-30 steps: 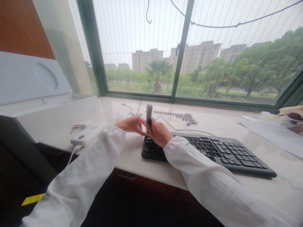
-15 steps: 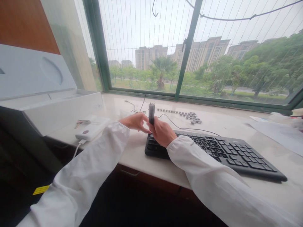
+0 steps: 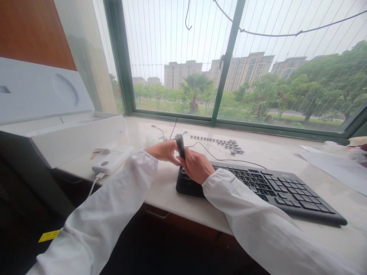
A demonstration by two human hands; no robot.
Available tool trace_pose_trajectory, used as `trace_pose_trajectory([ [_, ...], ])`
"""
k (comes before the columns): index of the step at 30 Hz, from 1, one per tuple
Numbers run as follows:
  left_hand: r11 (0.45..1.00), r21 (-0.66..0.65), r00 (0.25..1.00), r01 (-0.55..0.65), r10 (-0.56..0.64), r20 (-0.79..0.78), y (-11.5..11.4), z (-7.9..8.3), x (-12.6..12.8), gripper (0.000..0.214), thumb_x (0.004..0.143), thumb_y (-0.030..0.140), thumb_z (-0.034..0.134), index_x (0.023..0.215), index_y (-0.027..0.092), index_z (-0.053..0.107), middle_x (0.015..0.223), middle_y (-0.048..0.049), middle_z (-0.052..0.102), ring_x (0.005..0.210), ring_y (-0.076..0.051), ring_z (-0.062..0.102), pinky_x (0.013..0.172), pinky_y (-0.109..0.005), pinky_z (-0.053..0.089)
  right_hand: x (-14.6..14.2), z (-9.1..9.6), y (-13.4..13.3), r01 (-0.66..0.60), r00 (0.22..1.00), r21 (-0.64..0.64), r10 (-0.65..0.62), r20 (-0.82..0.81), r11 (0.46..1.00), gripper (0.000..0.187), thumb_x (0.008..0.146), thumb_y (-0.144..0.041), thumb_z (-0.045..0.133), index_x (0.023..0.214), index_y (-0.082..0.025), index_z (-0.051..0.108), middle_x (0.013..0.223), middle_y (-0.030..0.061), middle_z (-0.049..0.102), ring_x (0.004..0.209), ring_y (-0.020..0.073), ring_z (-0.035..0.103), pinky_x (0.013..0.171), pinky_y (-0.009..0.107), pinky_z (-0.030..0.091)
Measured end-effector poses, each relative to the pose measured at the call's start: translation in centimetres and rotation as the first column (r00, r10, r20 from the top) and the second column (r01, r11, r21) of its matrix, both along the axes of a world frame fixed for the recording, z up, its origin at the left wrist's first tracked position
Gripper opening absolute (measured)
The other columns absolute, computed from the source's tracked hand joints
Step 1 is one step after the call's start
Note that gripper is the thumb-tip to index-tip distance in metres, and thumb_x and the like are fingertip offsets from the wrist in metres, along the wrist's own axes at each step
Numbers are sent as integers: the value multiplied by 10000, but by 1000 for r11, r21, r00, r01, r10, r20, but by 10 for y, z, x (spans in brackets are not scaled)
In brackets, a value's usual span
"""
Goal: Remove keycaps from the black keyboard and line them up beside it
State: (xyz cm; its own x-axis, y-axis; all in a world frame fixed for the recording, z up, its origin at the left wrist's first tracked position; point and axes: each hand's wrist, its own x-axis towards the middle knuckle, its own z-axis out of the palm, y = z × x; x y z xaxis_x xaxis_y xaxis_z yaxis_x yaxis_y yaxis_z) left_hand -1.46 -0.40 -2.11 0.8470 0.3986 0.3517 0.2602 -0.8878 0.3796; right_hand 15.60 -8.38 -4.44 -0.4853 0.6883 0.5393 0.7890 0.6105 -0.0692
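Observation:
My right hand is closed around a short dark handheld tool, held nearly upright with its greyish end up. That end looks like a brush head, though blur hides the detail. Beside it, my left hand curls its thumb and finger toward the tool's lower part; the fingertips are partly hidden, and what they hold cannot be made out. A small blue tip shows just behind the tool. Below both hands lies the left end of a black keyboard, where many key positions in its middle lack caps.
Behind the keyboard, removed keycaps lie in rows on the white sill. A black cable crosses it. On the left are a white power bank, keys and an open white box. Papers lie at right.
The tool has tilted to the left and its top sits slightly lower. A blue tip now shows behind it. Both hands stay close together over the keyboard's left end.

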Motion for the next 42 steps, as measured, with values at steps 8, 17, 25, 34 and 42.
trace_pose_trajectory([
  [8,999,51,997,-3,7,-71,8,-6,0,150,648,245,726,741,136,682,717,-6,669,673,-131,577,640,-219,427,-2,1,2,80,997,-7,-80,-1,997,232,987,-332,328,1030,-152,467,856,80,651,725,179,609,613,261,354],
  [17,999,47,994,-14,19,-105,-2,2,0,178,664,274,744,818,184,742,651,24,678,577,-98,570,631,-213,429,-9,10,8,297,940,-213,-324,-105,931,284,994,-381,318,933,-166,493,792,105,682,740,222,644,600,278,334],
  [25,995,99,996,6,3,-93,9,-4,4,142,605,149,743,732,135,681,700,-2,648,690,-146,575,633,-231,429,-10,12,-2,173,985,-150,-171,26,973,282,980,-429,355,1020,-178,476,749,68,680,652,205,633,549,267,277],
  [34,998,27,995,-57,59,-76,7,-8,0,221,664,313,722,638,114,630,518,59,483,525,-62,423,509,-167,327,-5,4,1,187,977,-114,-197,-85,976,267,988,-393,344,1016,-155,461,750,71,686,642,206,644,552,266,306],
  [42,997,34,997,-62,64,-50,7,-7,0,239,645,328,722,593,119,619,474,74,408,477,-48,353,458,-168,270,-4,1,2,165,971,-109,-181,-156,980,245,982,-392,369,985,-162,453,763,74,697,678,216,665,579,258,350],
])
